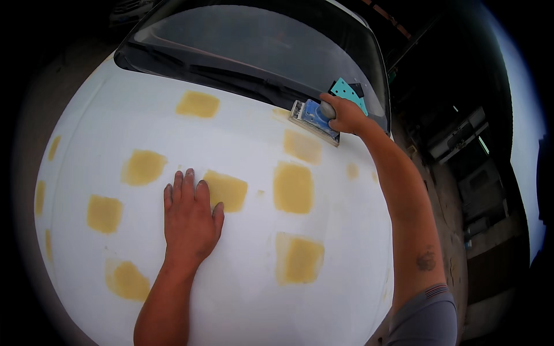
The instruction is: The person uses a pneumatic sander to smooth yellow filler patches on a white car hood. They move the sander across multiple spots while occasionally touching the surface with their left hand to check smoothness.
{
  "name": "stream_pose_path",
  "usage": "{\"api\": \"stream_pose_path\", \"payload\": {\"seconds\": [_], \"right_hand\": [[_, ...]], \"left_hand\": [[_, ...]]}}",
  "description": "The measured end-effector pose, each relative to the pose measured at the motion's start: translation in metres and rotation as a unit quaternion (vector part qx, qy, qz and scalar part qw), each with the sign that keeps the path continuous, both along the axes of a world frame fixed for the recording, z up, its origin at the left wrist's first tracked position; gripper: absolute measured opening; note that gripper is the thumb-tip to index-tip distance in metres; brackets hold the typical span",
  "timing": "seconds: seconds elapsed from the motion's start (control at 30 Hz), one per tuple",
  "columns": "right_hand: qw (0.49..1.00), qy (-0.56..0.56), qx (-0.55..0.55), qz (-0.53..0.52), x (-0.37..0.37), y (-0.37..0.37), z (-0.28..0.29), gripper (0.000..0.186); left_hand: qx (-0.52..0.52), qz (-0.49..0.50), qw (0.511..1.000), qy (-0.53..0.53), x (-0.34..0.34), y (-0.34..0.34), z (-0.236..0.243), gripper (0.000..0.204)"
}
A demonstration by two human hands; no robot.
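A white car hood (248, 138) fills most of the view, dotted with several yellow filler patches (294, 187). My right hand (347, 115) is wrapped round the grey knob of a blue sanding block (314, 115). The block rests on the hood's far right part, close to the windshield base, beside a faded yellow patch. My left hand (191, 222) lies flat on the hood near its middle, fingers stretched out and pointing away from me. Its fingertips are next to a yellow patch (228, 191), which the hand partly covers.
Beyond the hood are the dark windshield (259, 37) and its wiper (231, 74). A turquoise sheet with holes (346, 92) lies by the windshield's lower right, partly behind my right hand. Another vehicle (130, 10) stands at the far left. Dim workshop clutter lines the right side.
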State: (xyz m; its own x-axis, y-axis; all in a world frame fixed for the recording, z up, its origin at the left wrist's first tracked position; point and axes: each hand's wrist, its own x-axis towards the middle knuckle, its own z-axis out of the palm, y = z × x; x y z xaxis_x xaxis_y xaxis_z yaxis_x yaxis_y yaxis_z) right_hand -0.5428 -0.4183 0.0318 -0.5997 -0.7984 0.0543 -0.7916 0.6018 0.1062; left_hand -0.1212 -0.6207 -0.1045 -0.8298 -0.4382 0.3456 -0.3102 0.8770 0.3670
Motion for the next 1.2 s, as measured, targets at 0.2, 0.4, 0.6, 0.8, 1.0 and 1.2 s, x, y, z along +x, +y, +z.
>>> {"api": "stream_pose_path", "payload": {"seconds": [0.2, 0.4, 0.6, 0.8, 1.0, 1.2], "right_hand": [[0.999, -0.022, 0.009, 0.039, 0.044, -0.084, 0.001, 0.085], [1.0, -0.022, 0.01, 0.007, 0.028, -0.069, 0.001, 0.086], [0.999, -0.01, -0.002, -0.038, -0.008, 0.0, 0.0, 0.085], [1.0, 0.001, 0.002, 0.025, 0.009, -0.03, 0.001, 0.084], [0.997, -0.04, 0.018, 0.059, 0.046, -0.106, 0.004, 0.085], [0.999, -0.029, 0.011, 0.032, 0.024, -0.062, 0.003, 0.086]], "left_hand": [[-0.012, -0.009, 1.0, 0.003, 0.007, -0.008, -0.005, 0.051], [-0.005, -0.018, 1.0, 0.003, 0.011, -0.013, -0.003, 0.052], [-0.001, -0.016, 1.0, -0.001, 0.005, -0.006, -0.002, 0.052], [-0.001, -0.008, 1.0, -0.006, 0.003, -0.001, 0.001, 0.052], [-0.012, -0.018, 1.0, 0.001, 0.009, -0.01, -0.006, 0.053], [-0.008, -0.032, 0.999, 0.002, 0.009, -0.011, -0.005, 0.053]]}}
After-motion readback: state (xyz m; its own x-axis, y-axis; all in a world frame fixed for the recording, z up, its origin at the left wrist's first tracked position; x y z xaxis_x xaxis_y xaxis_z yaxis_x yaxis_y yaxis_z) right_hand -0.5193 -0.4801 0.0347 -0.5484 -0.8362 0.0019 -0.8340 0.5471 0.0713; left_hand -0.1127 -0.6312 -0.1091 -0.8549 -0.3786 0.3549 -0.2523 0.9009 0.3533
